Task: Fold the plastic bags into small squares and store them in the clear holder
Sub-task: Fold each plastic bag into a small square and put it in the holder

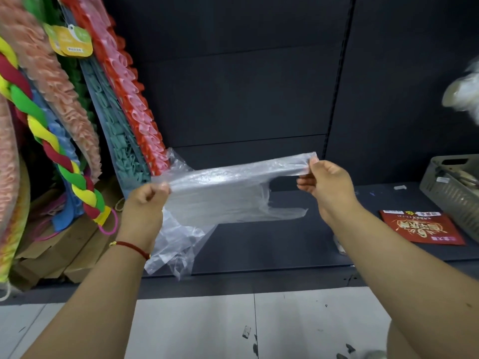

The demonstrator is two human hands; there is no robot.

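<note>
A clear plastic bag [225, 193] is stretched out in the air above a dark shelf [272, 242]. My left hand [145, 203] pinches its left end, and my right hand [324, 182] pinches its right end at the handles. The bag's lower part hangs loose, and more clear plastic [176, 250] lies crumpled on the shelf under my left wrist. I cannot make out a clear holder.
Colourful foam and ruffled strips [77, 125] lean at the left over cardboard boxes [64, 255]. A red packet [420, 229] lies on the shelf at the right, beside a grey slotted basket [451, 193]. Blurred plastic [464, 92] hangs at the far right. Grey floor tiles [233, 327] lie below.
</note>
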